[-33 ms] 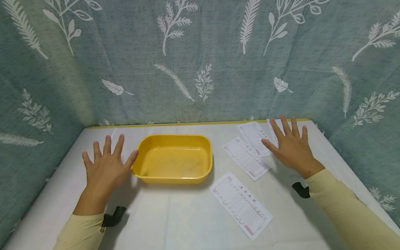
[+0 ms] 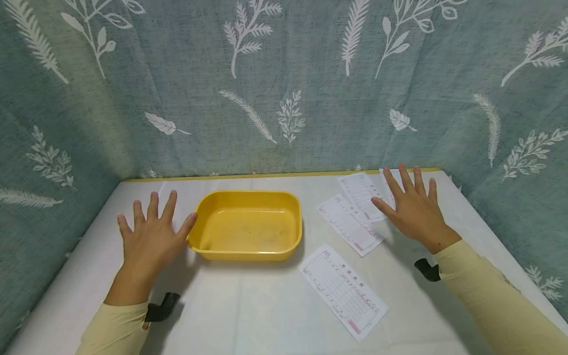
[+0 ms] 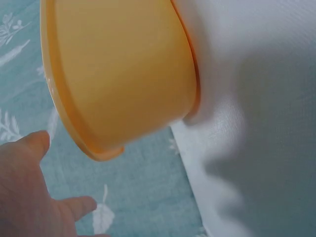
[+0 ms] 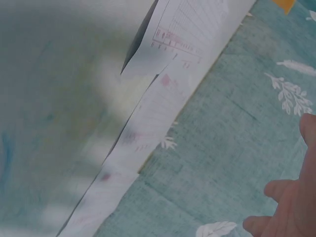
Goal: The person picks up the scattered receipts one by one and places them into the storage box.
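Observation:
A yellow rectangular plastic basin sits on the white table, with nothing inside it. Fingers spread, my left hand is held above the table at the basin's left side, its thumb by the rim; in the left wrist view the hand appears apart from the basin wall. My right hand, also spread and holding nothing, hovers over the right side. Under and beside it lie printed paper forms: a front one, a middle one, a back one, and another partly hidden by the hand.
Green leaf-patterned cloth walls in the back and both sides of the table. A yellow strip runs along the table's back edge. Dark straps show at both wrists, by the cream sleeves.

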A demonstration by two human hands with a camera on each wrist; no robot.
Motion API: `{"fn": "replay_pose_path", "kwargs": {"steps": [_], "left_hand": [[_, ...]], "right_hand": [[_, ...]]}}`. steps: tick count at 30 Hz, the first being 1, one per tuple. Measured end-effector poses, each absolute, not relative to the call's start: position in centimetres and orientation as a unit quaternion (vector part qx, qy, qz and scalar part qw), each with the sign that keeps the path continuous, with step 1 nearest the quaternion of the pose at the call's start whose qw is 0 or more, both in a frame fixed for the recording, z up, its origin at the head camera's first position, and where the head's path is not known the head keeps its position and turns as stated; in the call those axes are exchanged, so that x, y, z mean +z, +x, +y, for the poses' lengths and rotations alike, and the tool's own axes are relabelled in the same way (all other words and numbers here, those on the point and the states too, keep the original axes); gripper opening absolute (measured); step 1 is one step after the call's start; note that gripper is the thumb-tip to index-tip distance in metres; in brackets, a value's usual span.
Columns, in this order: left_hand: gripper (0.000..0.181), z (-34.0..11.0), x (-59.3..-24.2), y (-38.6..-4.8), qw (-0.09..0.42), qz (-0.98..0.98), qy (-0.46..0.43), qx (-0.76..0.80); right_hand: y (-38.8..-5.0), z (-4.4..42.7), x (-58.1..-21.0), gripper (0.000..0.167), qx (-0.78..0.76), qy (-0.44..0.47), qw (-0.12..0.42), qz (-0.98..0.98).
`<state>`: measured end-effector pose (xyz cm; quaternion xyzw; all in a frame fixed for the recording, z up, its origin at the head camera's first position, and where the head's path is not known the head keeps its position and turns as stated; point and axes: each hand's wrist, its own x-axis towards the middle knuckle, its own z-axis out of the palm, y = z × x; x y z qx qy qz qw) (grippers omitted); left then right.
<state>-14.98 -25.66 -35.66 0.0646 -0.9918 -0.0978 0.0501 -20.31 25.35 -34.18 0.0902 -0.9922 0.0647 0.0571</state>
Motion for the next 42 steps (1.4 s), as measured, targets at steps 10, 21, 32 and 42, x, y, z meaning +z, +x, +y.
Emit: {"fn": "replay_pose_path", "kwargs": {"steps": [10, 21, 32, 42], "left_hand": [[0.088, -25.5, -35.6, -14.9, 0.053, -0.993, 0.057, -0.093], [0.058, -25.3, -36.6, -15.6, 0.042, -0.978, 0.052, -0.199], [0.061, -26.3, -38.6, -16.4, -0.041, -0.934, 0.048, -0.353], [0.066, -27.1, -39.7, -16.6, -0.081, -0.905, 0.02, -0.418]], "right_hand": [[-20.2, 24.9, -34.7, 0.084, 0.066, 0.095, 0.046, -0.992], [-19.5, 23.6, -34.8, 0.034, 0.237, 0.125, 0.113, -0.957], [-18.7, 22.4, -35.7, 0.014, 0.294, 0.125, 0.077, -0.944], [-19.0, 23.3, -37.1, 0.021, 0.278, 0.124, 0.005, -0.952]]}}
